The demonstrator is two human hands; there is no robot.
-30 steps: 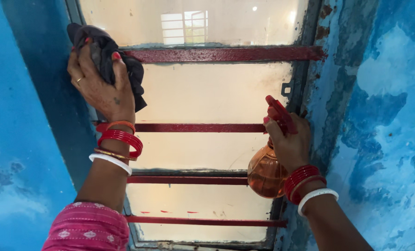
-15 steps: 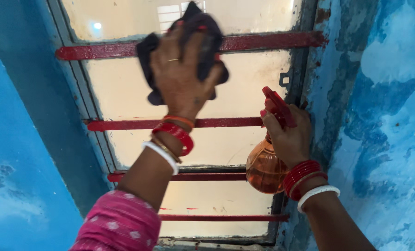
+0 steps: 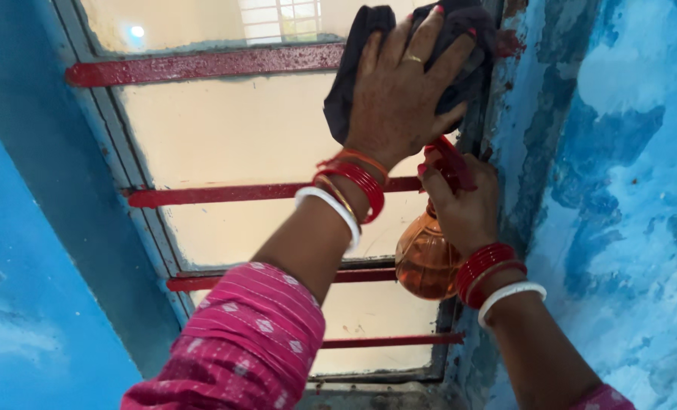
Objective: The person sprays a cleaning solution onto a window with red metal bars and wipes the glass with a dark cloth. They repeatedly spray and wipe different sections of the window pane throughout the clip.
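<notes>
We press our left hand (image 3: pixel 399 91) flat, fingers spread wide, on a dark cloth (image 3: pixel 354 68) against the frosted window pane (image 3: pixel 225 129) near the upper right corner of the window. The cloth is soft and crumpled, bunched in folds; much of it lies hidden under the palm, and its top runs out of view. A thin gold ring sits on one finger, and red and white bangles (image 3: pixel 350 190) ring the wrist above a pink patterned sleeve (image 3: pixel 247 342).

Our right hand (image 3: pixel 464 205) is curled closed around the neck of a spray bottle (image 3: pixel 426 258) just beside the window's right edge, right under the left hand. The bottle's body is round, clear amber plastic; its red trigger head is mostly covered by our fingers, so its shape is hard to make out.

Flat red metal bars (image 3: pixel 225 193) cross the pane horizontally, their paint rough and chipped. The grey frame (image 3: pixel 133 197) is worn. The blue wall (image 3: pixel 627 190) is blotchy and peeling. The window's bottom is partly hidden behind our arms.
</notes>
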